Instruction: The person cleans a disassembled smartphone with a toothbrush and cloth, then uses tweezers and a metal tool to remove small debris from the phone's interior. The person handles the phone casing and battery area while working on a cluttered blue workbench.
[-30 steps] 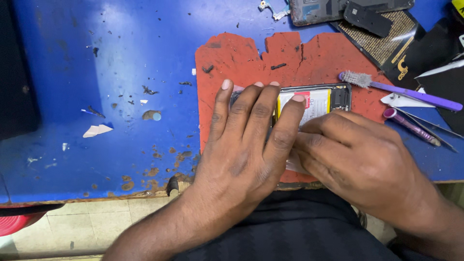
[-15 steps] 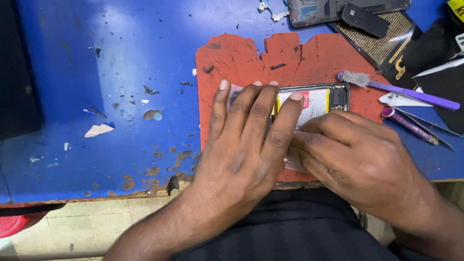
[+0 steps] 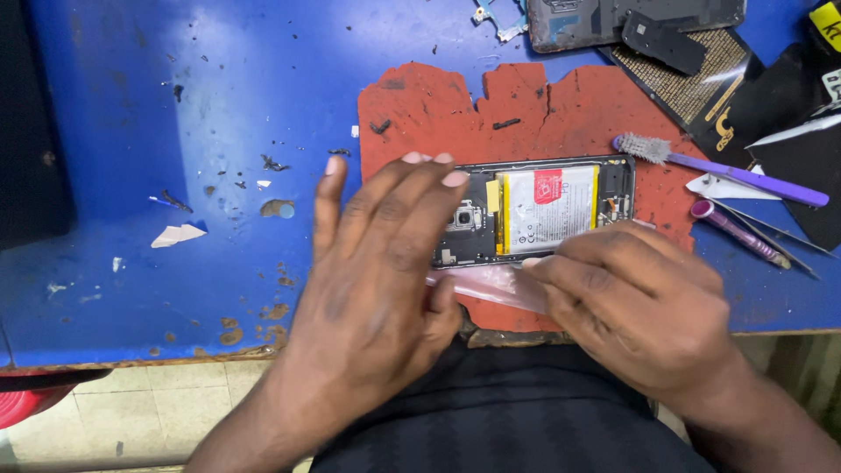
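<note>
An opened phone (image 3: 613,188) lies flat on a torn red mat (image 3: 455,105), with its white and yellow battery (image 3: 547,210) and camera module exposed. My left hand (image 3: 377,271) is over the phone's left end, fingers spread and straight, its thumb by the end of a clear plastic film (image 3: 486,285). My right hand (image 3: 639,307) rests at the phone's near edge, and its fingertips pinch that film against the mat. The phone's near right corner is hidden under my right hand.
On the worn blue table (image 3: 175,105), right of the mat, lie a purple brush (image 3: 736,175), a purple-tipped tool (image 3: 731,229) and thin metal tweezers (image 3: 780,241). Another phone shell (image 3: 613,17) and black parts sit at the back right. The table's near edge runs under my wrists.
My left hand has lifted off the phone and slid left, uncovering the camera end and most of the battery. The right hand stays at the near edge, where the film now shows.
</note>
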